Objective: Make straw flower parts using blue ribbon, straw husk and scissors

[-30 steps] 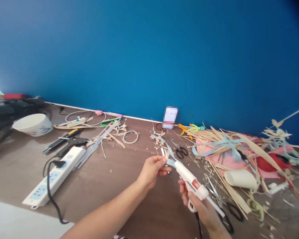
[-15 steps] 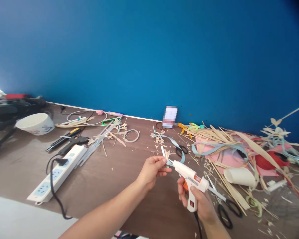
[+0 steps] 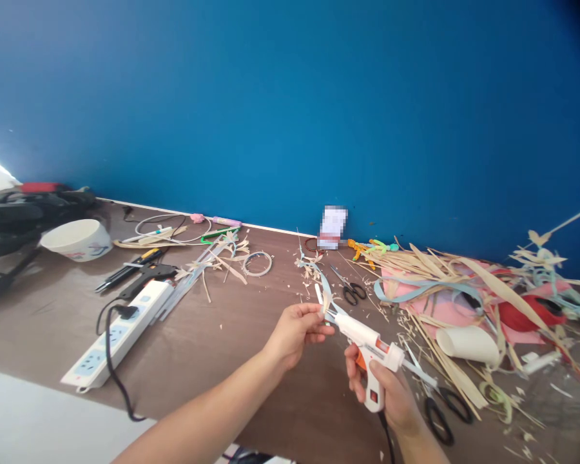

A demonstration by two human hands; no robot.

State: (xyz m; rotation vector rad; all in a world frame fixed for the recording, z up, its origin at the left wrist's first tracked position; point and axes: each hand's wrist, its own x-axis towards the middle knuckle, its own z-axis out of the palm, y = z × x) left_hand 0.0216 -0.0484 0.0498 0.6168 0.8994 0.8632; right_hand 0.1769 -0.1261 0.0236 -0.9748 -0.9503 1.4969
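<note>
My left hand (image 3: 297, 332) is closed, its thumb and fingertips pinching a small pale straw-like piece (image 3: 326, 301). My right hand (image 3: 384, 390) is wrapped around the handle of a white glue gun (image 3: 360, 335), with fingers by its orange trigger. The gun's nozzle points left and meets or nearly touches the pinched piece; the exact contact is too small to tell. A clear glue stick (image 3: 419, 372) juts from the gun's rear. Light blue ribbon (image 3: 327, 283) runs behind the fingertips; I cannot tell whether they hold it.
Small scissors (image 3: 352, 291) lie beyond the gun, larger scissors (image 3: 437, 412) right of my right hand. Straw strips (image 3: 430, 264) and a paper roll (image 3: 466, 343) are at right. Left are a power strip (image 3: 120, 335), a black glue gun (image 3: 149, 278) and a white bowl (image 3: 77, 241).
The view has shifted slightly, so the table things appear a little further right. The blue ribbon's curved end near the small scissors has swung left, uncovering them. Both hands keep their grips.
</note>
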